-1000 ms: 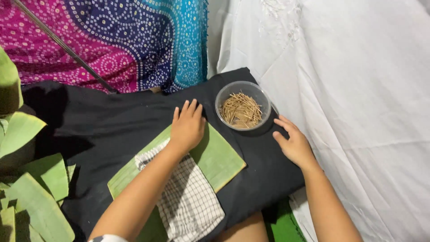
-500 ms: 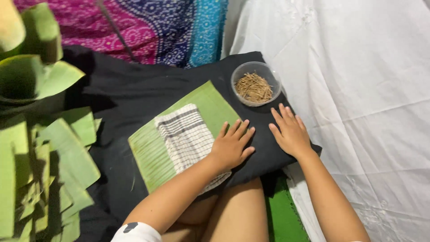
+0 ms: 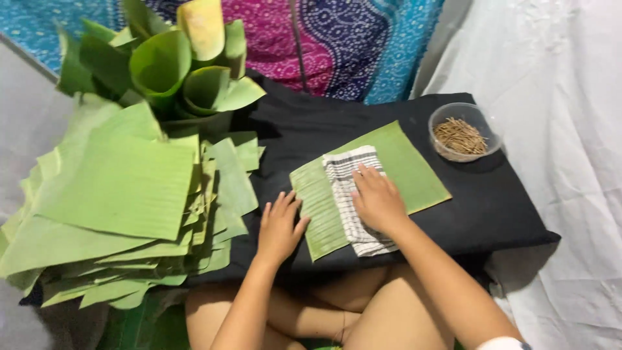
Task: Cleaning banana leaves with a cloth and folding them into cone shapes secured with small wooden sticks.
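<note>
My right hand (image 3: 378,202) lies flat, fingers spread, pressing the checked cloth (image 3: 350,194) onto the cut banana leaf (image 3: 402,165), which I judge keeps the cloth in contact for wiping. My left hand (image 3: 280,227), fingers loosely splayed and gripping nothing, rests at the leaf's near-left edge, seemingly to stop it sliding on the black board (image 3: 492,207). Beyond, a clear round bowl (image 3: 463,133) holds thin brown sticks (image 3: 459,135); left, flat leaves (image 3: 123,188) are stacked below rolled ones (image 3: 162,65).
</note>
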